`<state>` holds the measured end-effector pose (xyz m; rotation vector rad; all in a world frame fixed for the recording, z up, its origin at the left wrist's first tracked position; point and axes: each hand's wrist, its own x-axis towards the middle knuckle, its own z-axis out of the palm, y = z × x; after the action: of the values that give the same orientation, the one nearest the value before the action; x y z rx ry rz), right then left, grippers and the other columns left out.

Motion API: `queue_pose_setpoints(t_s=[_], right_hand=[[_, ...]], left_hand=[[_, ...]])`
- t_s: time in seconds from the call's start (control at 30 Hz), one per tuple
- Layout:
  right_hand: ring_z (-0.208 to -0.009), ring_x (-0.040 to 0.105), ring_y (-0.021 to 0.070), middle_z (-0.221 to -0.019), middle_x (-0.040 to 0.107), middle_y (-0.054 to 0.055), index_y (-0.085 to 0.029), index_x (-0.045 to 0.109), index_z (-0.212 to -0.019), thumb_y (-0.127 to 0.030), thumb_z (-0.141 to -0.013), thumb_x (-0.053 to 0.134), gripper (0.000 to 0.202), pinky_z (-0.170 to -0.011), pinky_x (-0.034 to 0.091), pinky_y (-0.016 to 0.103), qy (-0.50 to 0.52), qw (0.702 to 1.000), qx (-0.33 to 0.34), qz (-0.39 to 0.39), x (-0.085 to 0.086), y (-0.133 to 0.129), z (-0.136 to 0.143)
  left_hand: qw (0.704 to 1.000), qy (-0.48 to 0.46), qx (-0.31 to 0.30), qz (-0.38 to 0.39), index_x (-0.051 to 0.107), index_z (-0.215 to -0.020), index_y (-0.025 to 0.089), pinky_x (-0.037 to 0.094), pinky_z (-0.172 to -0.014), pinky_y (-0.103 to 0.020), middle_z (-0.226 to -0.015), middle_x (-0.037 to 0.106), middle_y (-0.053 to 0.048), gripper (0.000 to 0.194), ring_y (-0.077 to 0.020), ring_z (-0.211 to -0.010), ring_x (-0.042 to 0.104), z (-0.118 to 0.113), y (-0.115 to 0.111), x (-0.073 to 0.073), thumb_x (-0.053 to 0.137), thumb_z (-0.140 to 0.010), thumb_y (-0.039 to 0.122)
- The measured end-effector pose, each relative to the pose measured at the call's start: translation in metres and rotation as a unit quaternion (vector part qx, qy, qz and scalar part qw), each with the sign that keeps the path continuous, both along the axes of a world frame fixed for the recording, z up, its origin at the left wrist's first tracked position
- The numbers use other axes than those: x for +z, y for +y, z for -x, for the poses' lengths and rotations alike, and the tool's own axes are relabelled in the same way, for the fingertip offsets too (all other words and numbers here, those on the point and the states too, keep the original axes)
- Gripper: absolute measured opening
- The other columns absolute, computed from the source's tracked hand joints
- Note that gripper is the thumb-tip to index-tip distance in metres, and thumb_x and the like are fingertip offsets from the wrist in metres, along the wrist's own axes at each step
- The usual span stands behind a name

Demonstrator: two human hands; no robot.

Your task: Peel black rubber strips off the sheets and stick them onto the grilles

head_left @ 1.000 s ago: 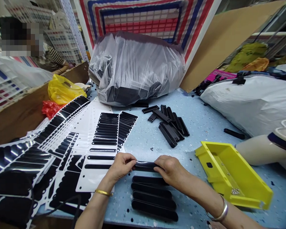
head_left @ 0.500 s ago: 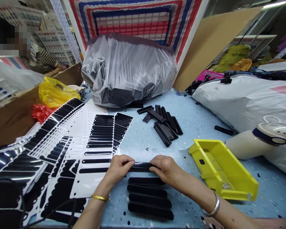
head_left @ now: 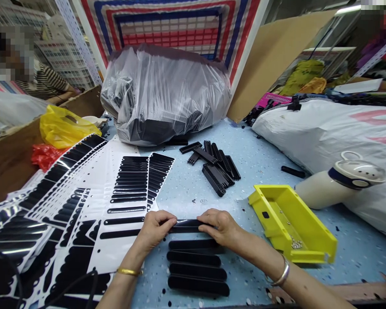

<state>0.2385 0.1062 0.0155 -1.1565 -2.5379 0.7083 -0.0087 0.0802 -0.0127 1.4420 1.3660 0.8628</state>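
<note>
A glossy black plastic strip [head_left: 187, 225] lies crosswise between my hands, one end in each. My left hand [head_left: 157, 228] pinches its left end between thumb and fingers. At the right end, my right hand [head_left: 219, 224] is closed in the same way. Just below, several long black strips with rounded ends [head_left: 197, 271] lie in a stack of rows on the blue table. Left of my left hand is a white sheet [head_left: 116, 251] carrying black strip-shaped stickers [head_left: 130, 180]. Beyond my hands lies a loose pile of ribbed black plastic pieces [head_left: 217, 169].
A yellow bin [head_left: 312, 257] with small metal bits stands at the right, beside a cream bottle [head_left: 321, 189]. A large plastic bag [head_left: 167, 94] of black parts sits at the back. White sacking [head_left: 328, 128] fills the right side. Another person [head_left: 48, 81] sits at far left.
The view has turned slightly to the right, so everything sits a little further left. Both hands keep their pinch on the strip, which stays in about the same place.
</note>
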Motion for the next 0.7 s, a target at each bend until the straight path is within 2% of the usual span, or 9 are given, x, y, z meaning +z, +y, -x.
queue_pose_setpoints(t_s=[0.1, 0.27, 0.37, 0.47, 0.53, 0.6, 0.7], right_hand=[[-0.085, 0.070, 0.0203, -0.091, 0.076, 0.008, -0.019, 0.076, -0.104, -0.021, -0.090, 0.061, 0.020, -0.078, 0.054, 0.030, 0.016, 1.000, -0.001, -0.003, -0.002, -0.001, -0.001], [-0.082, 0.070, 0.0196, -0.089, 0.076, 0.006, -0.020, 0.077, -0.101, -0.017, -0.086, 0.064, 0.019, -0.077, 0.055, 0.029, 0.010, 1.000, -0.019, 0.017, 0.000, -0.004, 0.001], [-0.085, 0.071, 0.0216, -0.094, 0.077, 0.008, -0.018, 0.076, -0.103, -0.015, -0.080, 0.068, 0.025, -0.078, 0.056, 0.031, 0.031, 0.997, -0.064, 0.011, 0.004, -0.004, -0.008], [-0.087, 0.071, 0.0230, -0.097, 0.076, 0.009, -0.018, 0.074, -0.105, -0.023, -0.083, 0.066, 0.024, -0.078, 0.057, 0.034, 0.093, 0.985, -0.138, -0.033, 0.015, 0.000, -0.026], [-0.079, 0.071, 0.0215, -0.089, 0.076, 0.007, -0.019, 0.075, -0.098, -0.029, -0.088, 0.059, 0.021, -0.072, 0.056, 0.032, 0.115, 0.971, -0.199, -0.061, 0.023, 0.000, -0.038], [-0.069, 0.068, 0.0199, -0.077, 0.074, 0.005, -0.020, 0.075, -0.087, -0.030, -0.091, 0.053, 0.024, -0.065, 0.054, 0.030, 0.098, 0.964, -0.240, -0.055, 0.026, -0.002, -0.043], [-0.060, 0.065, 0.0184, -0.064, 0.070, 0.003, -0.020, 0.073, -0.077, -0.028, -0.091, 0.049, 0.028, -0.057, 0.049, 0.027, 0.055, 0.971, -0.231, -0.009, 0.019, -0.009, -0.038]], left_hand=[[1.000, -0.005, -0.003, 0.002, 0.078, -0.074, 0.017, 0.047, -0.048, -0.022, -0.072, 0.072, -0.006, 0.028, -0.0141, -0.054, 0.059, 0.000, 0.000, 0.000, 0.063, -0.077, 0.041], [1.000, -0.005, -0.011, -0.001, 0.077, -0.074, 0.017, 0.047, -0.047, -0.022, -0.070, 0.071, -0.006, 0.027, -0.0133, -0.052, 0.057, 0.000, 0.001, 0.003, 0.063, -0.078, 0.039], [1.000, -0.004, -0.012, 0.000, 0.077, -0.075, 0.016, 0.046, -0.047, -0.022, -0.072, 0.071, -0.006, 0.028, -0.0131, -0.052, 0.057, 0.000, 0.000, 0.003, 0.062, -0.078, 0.039], [1.000, -0.008, -0.011, 0.006, 0.077, -0.075, 0.015, 0.047, -0.048, -0.023, -0.071, 0.071, -0.006, 0.029, -0.0145, -0.053, 0.059, -0.001, 0.000, 0.002, 0.062, -0.078, 0.040], [1.000, 0.000, -0.011, 0.006, 0.076, -0.075, 0.015, 0.047, -0.048, -0.024, -0.070, 0.071, -0.006, 0.030, -0.0149, -0.053, 0.060, -0.001, 0.000, 0.001, 0.061, -0.078, 0.040], [1.000, 0.017, -0.008, 0.009, 0.077, -0.079, 0.015, 0.047, -0.046, -0.024, -0.066, 0.071, -0.005, 0.030, -0.0147, -0.050, 0.059, 0.000, 0.000, 0.001, 0.060, -0.079, 0.040], [0.997, 0.068, 0.002, -0.025, 0.077, -0.086, 0.014, 0.049, -0.047, -0.027, -0.062, 0.072, -0.006, 0.032, -0.0173, -0.048, 0.061, -0.001, 0.000, 0.001, 0.058, -0.082, 0.039]])
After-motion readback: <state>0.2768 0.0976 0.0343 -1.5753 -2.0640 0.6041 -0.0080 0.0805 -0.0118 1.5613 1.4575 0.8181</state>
